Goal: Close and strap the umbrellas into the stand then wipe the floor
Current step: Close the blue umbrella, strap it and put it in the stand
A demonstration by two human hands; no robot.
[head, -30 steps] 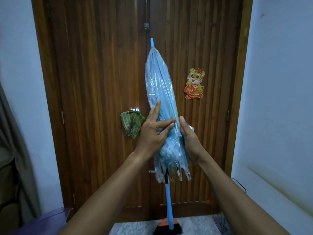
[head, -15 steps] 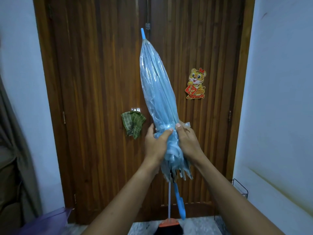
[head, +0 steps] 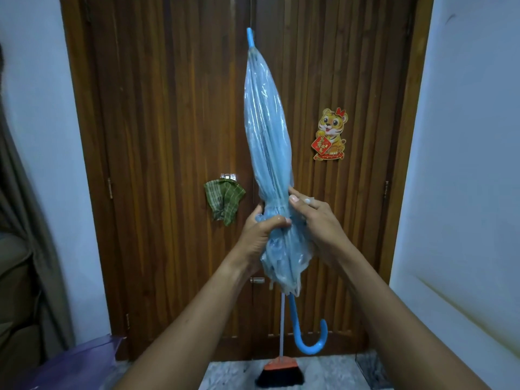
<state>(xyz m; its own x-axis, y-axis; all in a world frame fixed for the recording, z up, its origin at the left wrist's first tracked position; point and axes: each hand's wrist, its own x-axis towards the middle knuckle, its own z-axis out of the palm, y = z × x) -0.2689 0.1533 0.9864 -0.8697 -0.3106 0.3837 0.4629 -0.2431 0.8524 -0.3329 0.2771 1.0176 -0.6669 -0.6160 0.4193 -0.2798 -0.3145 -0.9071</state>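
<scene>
So far only the folding looks done: the umbrella (head: 267,136) stands tip at 12 o'clock before the door (head: 168,136), left hand (head: 259,235) gripping its gathered folds, right hand (head: 318,223) pinching them at 3 o'clock, with strapping, stowing and wiping left.

Both hands hold a closed blue umbrella (head: 268,142) upright before a wooden door (head: 168,136): the left hand (head: 259,235) grips the gathered canopy, the right hand (head: 318,220) pinches it just above. A broom (head: 280,374) stands below the hooked handle (head: 311,340); a green cloth (head: 223,201) hangs on the door.
</scene>
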